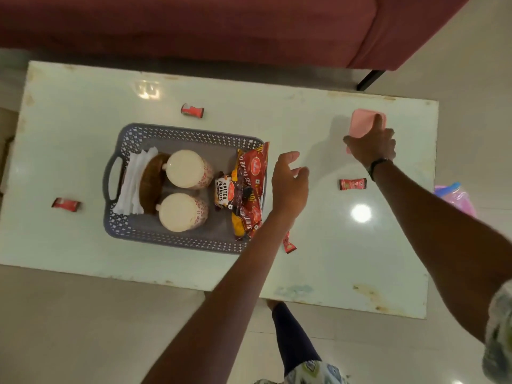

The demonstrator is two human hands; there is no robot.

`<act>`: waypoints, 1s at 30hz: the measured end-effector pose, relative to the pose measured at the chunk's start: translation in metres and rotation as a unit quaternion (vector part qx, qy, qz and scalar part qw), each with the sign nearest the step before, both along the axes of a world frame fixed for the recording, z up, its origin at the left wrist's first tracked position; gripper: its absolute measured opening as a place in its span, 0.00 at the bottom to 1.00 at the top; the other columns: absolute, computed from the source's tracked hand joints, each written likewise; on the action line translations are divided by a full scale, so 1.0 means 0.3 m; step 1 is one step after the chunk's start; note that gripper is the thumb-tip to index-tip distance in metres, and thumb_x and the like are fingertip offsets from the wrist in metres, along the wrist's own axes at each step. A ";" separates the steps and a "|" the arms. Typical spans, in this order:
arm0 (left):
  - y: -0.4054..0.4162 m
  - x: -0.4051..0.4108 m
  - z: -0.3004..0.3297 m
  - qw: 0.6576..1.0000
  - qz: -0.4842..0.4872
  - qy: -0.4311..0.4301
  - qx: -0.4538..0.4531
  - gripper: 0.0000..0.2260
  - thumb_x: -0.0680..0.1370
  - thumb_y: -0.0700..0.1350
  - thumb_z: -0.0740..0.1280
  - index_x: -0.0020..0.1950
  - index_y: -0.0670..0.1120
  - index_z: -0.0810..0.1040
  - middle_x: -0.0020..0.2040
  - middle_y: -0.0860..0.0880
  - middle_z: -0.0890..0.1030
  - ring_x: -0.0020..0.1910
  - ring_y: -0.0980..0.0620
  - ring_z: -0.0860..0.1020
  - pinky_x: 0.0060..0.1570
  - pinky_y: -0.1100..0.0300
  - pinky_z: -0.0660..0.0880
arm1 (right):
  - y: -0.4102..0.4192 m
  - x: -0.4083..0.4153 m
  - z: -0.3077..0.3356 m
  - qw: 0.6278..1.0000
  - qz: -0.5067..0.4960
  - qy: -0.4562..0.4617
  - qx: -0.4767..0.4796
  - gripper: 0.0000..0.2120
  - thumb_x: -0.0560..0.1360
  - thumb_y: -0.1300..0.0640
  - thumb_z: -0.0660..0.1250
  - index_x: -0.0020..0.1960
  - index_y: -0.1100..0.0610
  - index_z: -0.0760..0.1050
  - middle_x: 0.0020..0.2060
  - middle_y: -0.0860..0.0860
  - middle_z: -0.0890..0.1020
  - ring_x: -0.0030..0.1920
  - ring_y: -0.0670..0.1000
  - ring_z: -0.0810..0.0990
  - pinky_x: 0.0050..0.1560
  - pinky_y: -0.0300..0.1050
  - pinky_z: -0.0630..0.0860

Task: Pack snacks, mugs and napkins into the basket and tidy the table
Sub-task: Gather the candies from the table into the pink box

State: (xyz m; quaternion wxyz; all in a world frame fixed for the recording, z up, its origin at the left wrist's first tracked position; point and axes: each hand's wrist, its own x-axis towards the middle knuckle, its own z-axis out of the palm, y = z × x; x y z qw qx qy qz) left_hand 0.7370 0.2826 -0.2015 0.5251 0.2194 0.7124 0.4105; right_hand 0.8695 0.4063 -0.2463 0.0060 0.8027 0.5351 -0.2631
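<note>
A grey perforated basket (130, 134) stands on the white table (318, 259). Inside lie white napkins (133, 178), a brown item (151, 187), two white mugs (188, 169) (181, 212), and red snack packets (249, 189), one labelled salted peanuts (223, 192). My left hand (289, 181) hovers just right of the basket, fingers apart and holding nothing. My right hand (371, 146) grips a pink container (363, 123) at the table's far right. Small red sachets lie loose on the table at the back (192, 110), at the left (66, 204), at the right (352, 184) and beside the basket's near right corner (289, 243).
A dark red sofa (194, 23) runs along the far side of the table. A pink and blue plastic thing (454, 198) sits past the table's right edge. My leg (291, 336) is at the near edge. Pale tiled floor surrounds the table.
</note>
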 end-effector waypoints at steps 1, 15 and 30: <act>-0.006 0.002 -0.015 1.000 0.001 -0.004 -0.009 0.17 0.77 0.37 0.62 0.66 0.42 0.69 0.67 0.45 0.72 0.59 0.46 0.76 0.59 0.53 0.74 | -0.024 0.001 -0.001 1.000 0.015 -0.004 0.003 0.39 0.71 0.46 0.68 0.75 0.53 0.52 0.65 0.62 0.67 0.64 0.65 0.68 0.61 0.58 0.70; -0.030 -0.004 -0.030 0.957 0.019 -0.274 -0.097 0.26 0.78 0.63 0.48 0.60 0.46 0.74 0.52 0.47 0.81 0.47 0.52 0.81 0.43 0.60 0.81 | -0.424 -0.105 0.343 0.968 0.072 0.229 -0.067 0.37 0.68 0.44 0.73 0.73 0.45 0.61 0.67 0.56 0.73 0.63 0.57 0.74 0.62 0.52 0.73; -0.082 -0.013 -0.072 0.955 -0.007 -0.270 -0.126 0.31 0.78 0.64 0.47 0.69 0.42 0.67 0.64 0.40 0.74 0.61 0.41 0.75 0.54 0.49 0.74 | -0.412 0.061 0.305 0.834 -0.088 0.501 -0.215 0.27 0.70 0.55 0.72 0.66 0.42 0.71 0.56 0.48 0.83 0.59 0.52 0.80 0.56 0.53 0.78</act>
